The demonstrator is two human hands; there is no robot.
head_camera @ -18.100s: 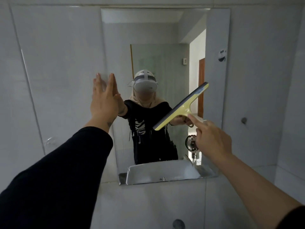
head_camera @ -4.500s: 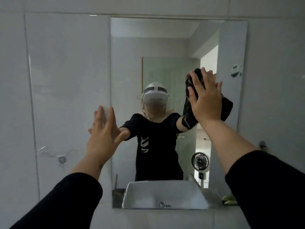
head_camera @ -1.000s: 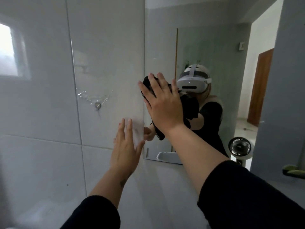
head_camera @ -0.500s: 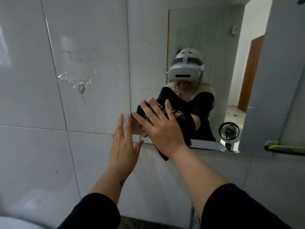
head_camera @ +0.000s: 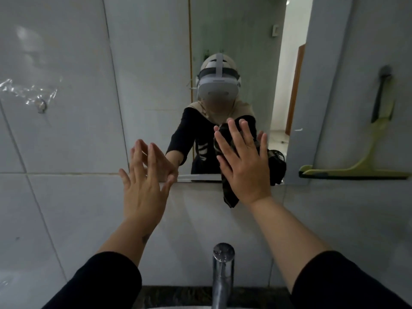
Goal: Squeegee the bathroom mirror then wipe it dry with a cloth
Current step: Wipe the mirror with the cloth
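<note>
The mirror (head_camera: 156,85) hangs on the tiled wall and reflects me. My right hand (head_camera: 245,166) lies flat with spread fingers, pressing a dark cloth (head_camera: 229,197) against the mirror's bottom edge; the cloth's tail hangs below onto the tile. My left hand (head_camera: 145,188) is open and flat at the mirror's lower left corner, fingertips on the glass, holding nothing. The yellow-green squeegee (head_camera: 365,163) with a dark blade hangs from a wall hook to the right of the mirror, away from both hands.
A chrome faucet (head_camera: 223,270) rises at the bottom centre, between my forearms. A small metal hook with torn clear film (head_camera: 41,105) sticks to the left wall tile. A dark counter edge runs along the bottom.
My right hand has slid the cloth to the right along the mirror's bottom edge. My left hand stays at the lower left corner. The view has tilted down, showing the faucet.
</note>
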